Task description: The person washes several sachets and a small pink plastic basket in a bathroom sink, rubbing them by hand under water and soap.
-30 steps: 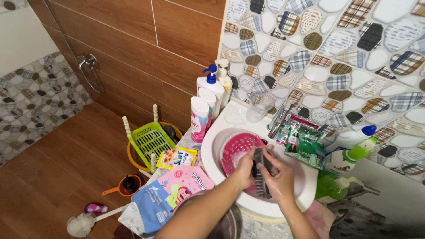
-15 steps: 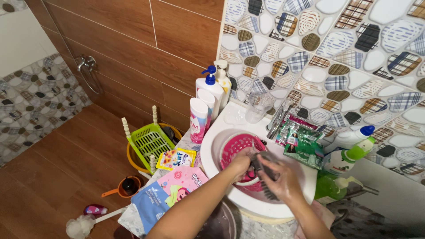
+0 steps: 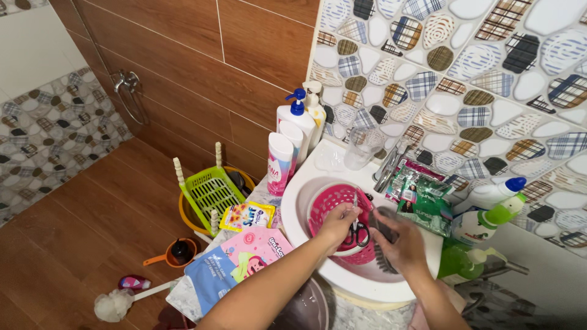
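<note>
A: We log the largest items first. Brown wood-look wall (image 3: 183, 55) fills the upper left of the frame; pebble-pattern tile wall (image 3: 465, 73) fills the upper right. Brown floor (image 3: 79, 226) runs down the left side.

B: Next, the white sink (image 3: 306, 189), centre of frame, slightly right. A pink basket (image 3: 333, 201) lies inside the bowl, tilted toward the left rim.

A: Agreed. Our left hand (image 3: 338, 225) is at the basket's lower right edge, fingers curled shut around a pair of scissors (image 3: 356, 229) with dark handles; the thin blades point up over the basket.

B: Our right hand (image 3: 403, 247) is just right of it, fingers wrapped closed on a dark scrub brush (image 3: 384, 232), held over the bowl beside the scissors. Whether brush and scissors touch, we cannot tell.

A: Smaller items. Green basket (image 3: 208, 192) left of the sink, sitting in an orange tub (image 3: 185, 215). White pump bottles (image 3: 299, 119) behind the sink's upper left rim.

B: Green packets (image 3: 422, 195) on the right rim, a green spray bottle (image 3: 483, 223) beyond them. Clear cup (image 3: 359, 146) next to the tap (image 3: 391, 162). Pink and blue pouches (image 3: 238, 263) lower centre-left.
</note>
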